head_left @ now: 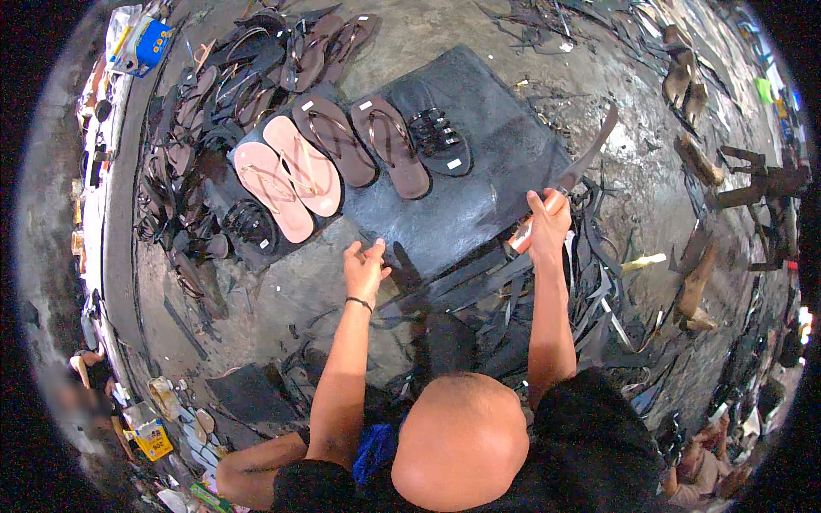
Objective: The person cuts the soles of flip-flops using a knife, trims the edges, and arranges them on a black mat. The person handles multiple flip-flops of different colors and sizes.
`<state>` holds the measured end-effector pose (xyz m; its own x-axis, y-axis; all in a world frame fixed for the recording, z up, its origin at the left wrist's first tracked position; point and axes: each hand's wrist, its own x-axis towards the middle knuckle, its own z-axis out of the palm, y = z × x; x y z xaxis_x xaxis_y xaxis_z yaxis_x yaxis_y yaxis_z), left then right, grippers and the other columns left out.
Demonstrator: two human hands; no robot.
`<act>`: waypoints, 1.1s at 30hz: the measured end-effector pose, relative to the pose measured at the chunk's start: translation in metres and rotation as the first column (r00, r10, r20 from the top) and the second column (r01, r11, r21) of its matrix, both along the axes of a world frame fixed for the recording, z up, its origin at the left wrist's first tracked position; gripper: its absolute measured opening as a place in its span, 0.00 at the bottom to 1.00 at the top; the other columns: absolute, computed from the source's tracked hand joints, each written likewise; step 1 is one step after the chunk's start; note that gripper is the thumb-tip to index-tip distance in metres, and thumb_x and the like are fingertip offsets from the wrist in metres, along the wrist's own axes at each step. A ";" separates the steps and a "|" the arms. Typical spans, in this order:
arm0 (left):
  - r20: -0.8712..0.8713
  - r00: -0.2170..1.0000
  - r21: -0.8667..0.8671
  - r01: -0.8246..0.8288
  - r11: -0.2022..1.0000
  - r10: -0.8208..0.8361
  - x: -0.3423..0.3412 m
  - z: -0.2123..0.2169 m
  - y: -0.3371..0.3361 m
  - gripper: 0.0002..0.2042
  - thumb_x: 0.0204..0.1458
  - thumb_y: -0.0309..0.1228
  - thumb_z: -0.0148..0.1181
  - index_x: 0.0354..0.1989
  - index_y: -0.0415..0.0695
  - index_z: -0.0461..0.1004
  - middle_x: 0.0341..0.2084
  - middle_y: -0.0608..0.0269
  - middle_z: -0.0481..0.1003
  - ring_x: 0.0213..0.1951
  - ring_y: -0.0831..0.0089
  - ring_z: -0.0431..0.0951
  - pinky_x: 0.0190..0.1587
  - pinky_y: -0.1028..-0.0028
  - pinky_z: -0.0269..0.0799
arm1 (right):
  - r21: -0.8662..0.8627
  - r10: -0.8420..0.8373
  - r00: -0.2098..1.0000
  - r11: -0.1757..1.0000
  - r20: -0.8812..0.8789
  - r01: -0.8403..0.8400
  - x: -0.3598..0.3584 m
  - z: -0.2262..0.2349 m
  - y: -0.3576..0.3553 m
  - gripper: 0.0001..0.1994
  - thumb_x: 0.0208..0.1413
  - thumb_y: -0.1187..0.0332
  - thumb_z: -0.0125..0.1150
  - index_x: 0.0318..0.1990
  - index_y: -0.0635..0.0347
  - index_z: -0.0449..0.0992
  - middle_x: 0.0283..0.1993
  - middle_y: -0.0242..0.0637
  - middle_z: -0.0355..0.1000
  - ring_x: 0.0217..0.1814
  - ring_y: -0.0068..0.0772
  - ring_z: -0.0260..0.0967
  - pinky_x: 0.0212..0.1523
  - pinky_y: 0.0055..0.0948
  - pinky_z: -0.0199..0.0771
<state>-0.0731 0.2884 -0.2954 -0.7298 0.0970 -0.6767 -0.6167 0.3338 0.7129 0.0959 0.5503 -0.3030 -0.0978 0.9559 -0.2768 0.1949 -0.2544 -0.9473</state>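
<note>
My right hand [550, 224] is closed around the orange-brown handle of a knife [590, 152]. Its long dark blade curves up and away to the right, past the corner of a black sheet [479, 205]. My left hand [365, 272] hovers by the near edge of that sheet, fingers apart and partly bent, with nothing visible in them. Across the sheet's left half lie a pair of pink flip-flops [274, 192], two dark brown flip-flops [389, 145] and a black strappy sandal [449, 150]. Another black strappy sandal [251, 227] sits at the sheet's left end.
A heap of dark sandals [184, 145] covers the floor at the left. Black offcut strips [590, 256] are strewn below and right of the sheet. Wooden shoe forms [680, 73] and a dark metal stand [765, 184] are at the right. Another person [697, 466] sits at lower right.
</note>
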 end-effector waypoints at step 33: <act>-0.702 0.121 -0.465 0.669 0.579 -0.702 0.101 0.024 0.053 0.12 0.41 0.23 0.69 0.37 0.43 0.79 0.42 0.61 0.81 0.47 0.61 0.81 0.48 0.64 0.78 | -0.309 0.718 0.381 0.629 0.583 -0.713 0.180 0.104 -0.178 0.20 0.66 0.58 0.52 0.61 0.52 0.59 0.47 0.57 0.76 0.39 0.67 0.76 0.36 0.59 0.76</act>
